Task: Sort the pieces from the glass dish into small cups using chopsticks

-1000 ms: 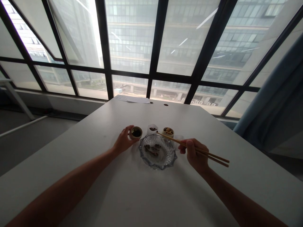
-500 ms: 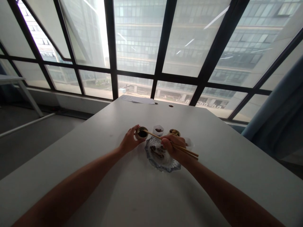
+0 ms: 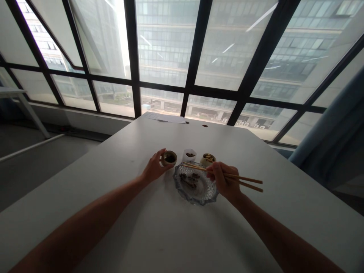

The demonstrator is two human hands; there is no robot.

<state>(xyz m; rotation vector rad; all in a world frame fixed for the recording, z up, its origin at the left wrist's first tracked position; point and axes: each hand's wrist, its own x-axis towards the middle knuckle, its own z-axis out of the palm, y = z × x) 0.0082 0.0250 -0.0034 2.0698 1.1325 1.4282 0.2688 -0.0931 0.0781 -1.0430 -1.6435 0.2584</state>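
Observation:
My left hand (image 3: 154, 167) is closed around the side of a small round cup (image 3: 170, 157) with dark contents. A pair of wooden chopsticks (image 3: 241, 180) is gripped in my right hand (image 3: 226, 180); their tips hang over the far left part of a clear glass plate (image 3: 203, 193) with a scalloped edge. I cannot make out anything between the tips. Several dark, dried-looking pieces (image 3: 189, 180) lie on the plate. Behind it stand a white cup (image 3: 189, 155) with dark bits and a small round cup (image 3: 208, 158) of yellowish pieces, close to my right hand.
All of this stands on a white table (image 3: 159, 227). Papers (image 3: 165, 118) and two round holes are at its far end, by tall framed windows. A blue curtain (image 3: 327, 129) hangs at the right, and another white table (image 3: 11, 91) stands at the left.
My right hand has moved to the right, drawing the chopstick tips out of the cup in my left hand and over the plate. The left hand keeps its hold on the cup.

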